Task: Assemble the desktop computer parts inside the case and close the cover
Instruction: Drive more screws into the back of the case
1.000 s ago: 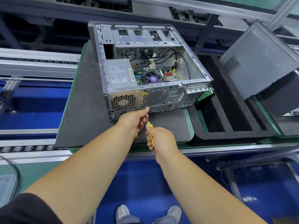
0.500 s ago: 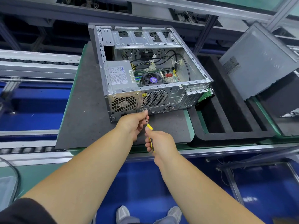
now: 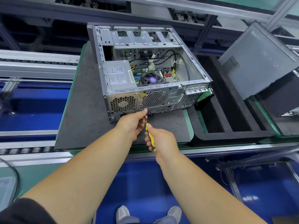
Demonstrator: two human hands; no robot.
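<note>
Screwdriver (image 3: 150,136) handle sits gripped in my right hand (image 3: 161,139), while my left hand (image 3: 131,122) pinches its shaft to steady the tip against the rear panel of the open computer case (image 3: 150,73), which lies on the grey mat (image 3: 80,110).

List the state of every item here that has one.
computer case: open on top, cover off
side cover: detached, leaning at the right
screwdriver: tip at the case's rear panel
right hand: grips the yellow handle
left hand: pinches the shaft
foam tray: slots empty
</note>
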